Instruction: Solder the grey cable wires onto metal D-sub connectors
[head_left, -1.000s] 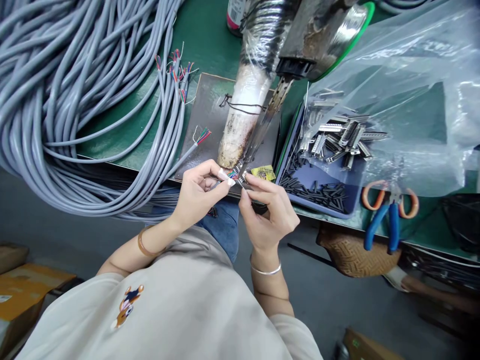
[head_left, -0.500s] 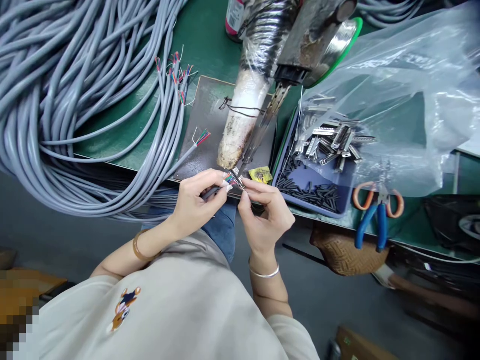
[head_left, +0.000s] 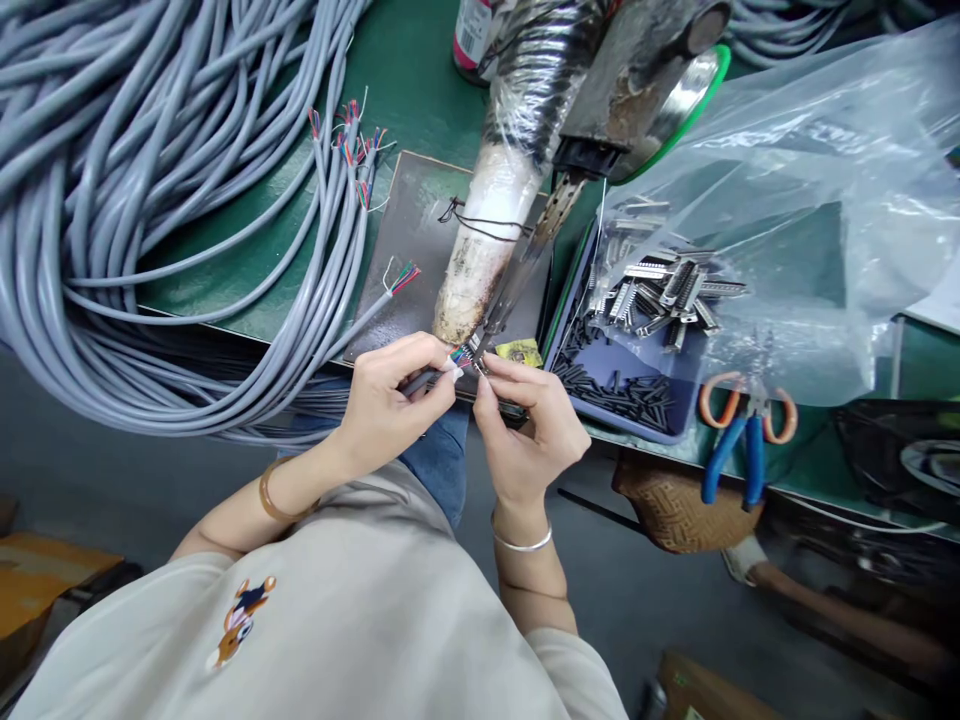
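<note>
My left hand (head_left: pixel 390 400) pinches the end of a grey cable (head_left: pixel 421 382), its thin coloured wires fanned out at the fingertips. Between thumb and fingers my right hand (head_left: pixel 534 425) grips a small metal multi-pin connector (head_left: pixel 473 356). The wire ends meet the connector's row of pins; which wire touches which pin is too small to tell. Right above the connector is the tip end of a mounted soldering iron (head_left: pixel 517 278). Beside it, the white mouth of a wrapped hose (head_left: pixel 474 255) points down at the work.
Many grey cables (head_left: pixel 97 250) cover the left. A dark board (head_left: pixel 397 220) lies under the hose. To the right, a blue tray (head_left: pixel 660 425) holds black sleeves (head_left: pixel 622 398) and bagged connectors (head_left: pixel 667 290). Blue-handled cutters (head_left: pixel 739 450) and a solder spool (head_left: pixel 686 100) are nearby.
The connector and both hands have shifted very slightly, with the connector now closer under the iron's tip. The whole view has moved a little; both hands keep their grip.
</note>
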